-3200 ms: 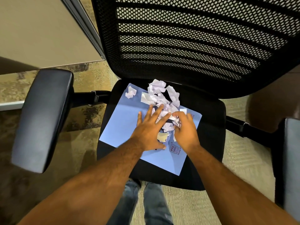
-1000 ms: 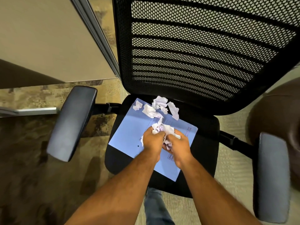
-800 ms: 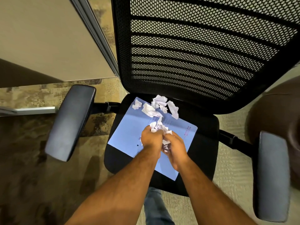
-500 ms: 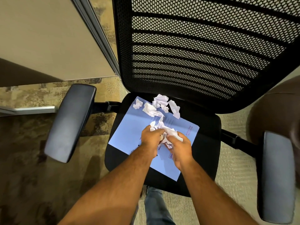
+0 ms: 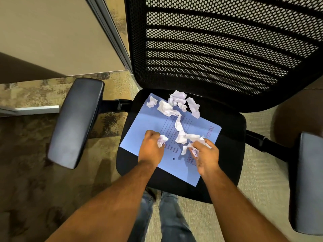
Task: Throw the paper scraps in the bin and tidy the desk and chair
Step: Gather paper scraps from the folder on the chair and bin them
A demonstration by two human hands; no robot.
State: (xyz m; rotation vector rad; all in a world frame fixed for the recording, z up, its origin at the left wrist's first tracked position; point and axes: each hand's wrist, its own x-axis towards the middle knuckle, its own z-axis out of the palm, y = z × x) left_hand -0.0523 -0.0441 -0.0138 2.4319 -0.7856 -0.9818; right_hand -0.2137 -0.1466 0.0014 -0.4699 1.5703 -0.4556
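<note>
White crumpled paper scraps (image 5: 176, 106) lie scattered on a blue file folder (image 5: 148, 122) that rests on the black seat (image 5: 229, 154) of a mesh-backed office chair. My left hand (image 5: 151, 148) is closed around a small wad of scraps over the folder's left half. A little apart from it, my right hand (image 5: 205, 155) grips another bunch of scraps near the folder's right edge. More loose scraps trail between the hands and up toward the seat's back. No bin is in view.
The chair's mesh backrest (image 5: 227, 42) fills the top of the view. Its armrests (image 5: 76, 119) stand out to the left and at the right (image 5: 309, 182). A beige desk panel (image 5: 52, 35) sits at upper left. Patterned carpet (image 5: 26, 180) lies below, and my legs (image 5: 167, 219) stand before the seat.
My hands, bunched together over the scraps before, have drawn apart, each closed on its own wad. Some scraps have spread between them on the folder.
</note>
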